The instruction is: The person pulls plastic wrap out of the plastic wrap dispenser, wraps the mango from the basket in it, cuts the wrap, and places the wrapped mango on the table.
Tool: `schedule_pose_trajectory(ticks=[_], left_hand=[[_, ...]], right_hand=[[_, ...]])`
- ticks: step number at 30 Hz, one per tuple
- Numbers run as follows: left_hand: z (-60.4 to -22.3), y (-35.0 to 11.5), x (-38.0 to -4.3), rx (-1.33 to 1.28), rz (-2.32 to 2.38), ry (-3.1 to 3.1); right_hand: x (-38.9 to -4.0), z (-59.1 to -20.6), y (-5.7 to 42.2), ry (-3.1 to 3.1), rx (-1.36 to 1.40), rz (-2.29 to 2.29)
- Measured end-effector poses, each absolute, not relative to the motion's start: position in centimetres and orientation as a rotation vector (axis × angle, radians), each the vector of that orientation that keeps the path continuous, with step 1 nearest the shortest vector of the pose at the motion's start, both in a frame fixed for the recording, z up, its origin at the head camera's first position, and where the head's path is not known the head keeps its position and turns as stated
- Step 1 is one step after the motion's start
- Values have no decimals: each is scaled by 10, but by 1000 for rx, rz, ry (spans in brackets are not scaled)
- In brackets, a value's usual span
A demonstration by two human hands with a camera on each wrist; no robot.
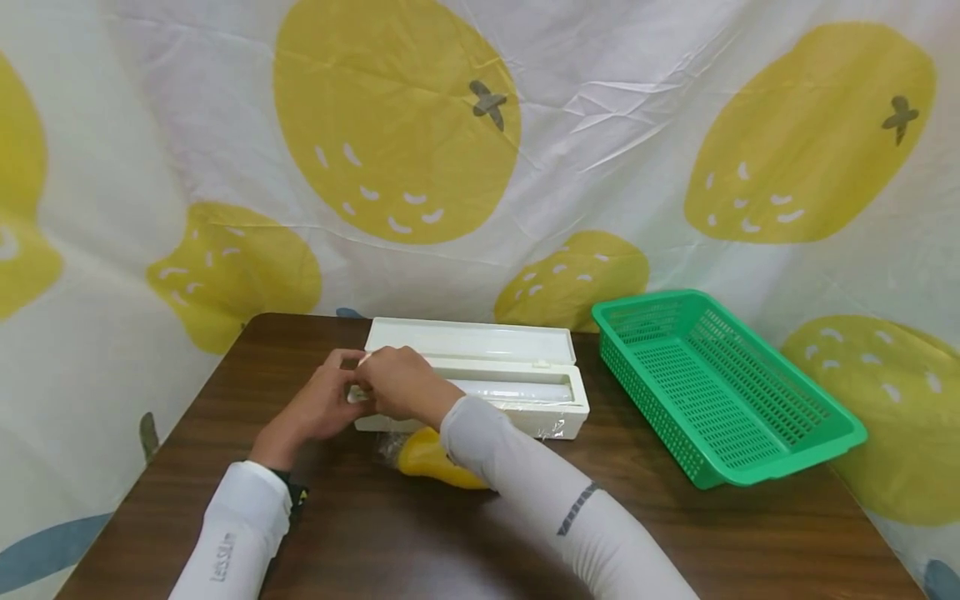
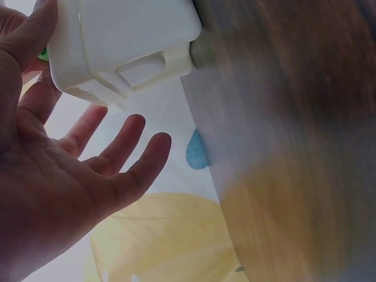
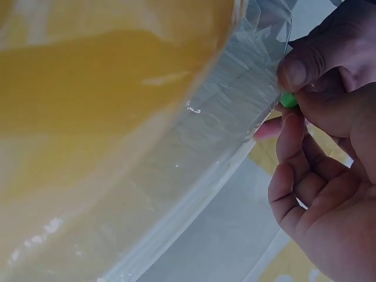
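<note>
A white cling film dispenser (image 1: 551, 423) lies on the table with its lid (image 1: 472, 340) raised and a roll of film (image 1: 517, 390) inside. My left hand (image 1: 322, 400) grips its left end between thumb and forefinger, the other fingers spread in the left wrist view. Close beside it, my right hand (image 1: 405, 383) pinches a small green knob (image 3: 288, 100) at the dispenser's edge. Clear film (image 3: 235, 88) stretches from there over a yellow, rounded thing (image 1: 442, 462) in front of the box. My right forearm partly hides that yellow thing.
A green perforated basket (image 1: 817, 457) stands at the right of the brown wooden table (image 1: 360, 533). Behind the table hangs a white cloth (image 1: 585, 167) printed with big lemons.
</note>
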State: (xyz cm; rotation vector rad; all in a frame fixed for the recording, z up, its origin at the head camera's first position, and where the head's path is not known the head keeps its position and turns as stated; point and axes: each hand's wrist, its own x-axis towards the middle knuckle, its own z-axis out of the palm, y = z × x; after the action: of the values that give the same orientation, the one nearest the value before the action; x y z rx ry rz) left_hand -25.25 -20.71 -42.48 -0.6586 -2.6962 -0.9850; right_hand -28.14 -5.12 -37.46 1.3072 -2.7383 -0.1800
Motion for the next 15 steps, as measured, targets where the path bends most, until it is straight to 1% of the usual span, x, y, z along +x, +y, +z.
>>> schedule_pose_trajectory(ticks=[7,15], left_hand=[[-426,-203,-256,-661,-991,-2673],[-429,-204,-257,-607,-977,-2713]], right_hand=[[-283,-370,-38,-2785,1325,-104],[-284,-363,-10,-2857,1314,-175]])
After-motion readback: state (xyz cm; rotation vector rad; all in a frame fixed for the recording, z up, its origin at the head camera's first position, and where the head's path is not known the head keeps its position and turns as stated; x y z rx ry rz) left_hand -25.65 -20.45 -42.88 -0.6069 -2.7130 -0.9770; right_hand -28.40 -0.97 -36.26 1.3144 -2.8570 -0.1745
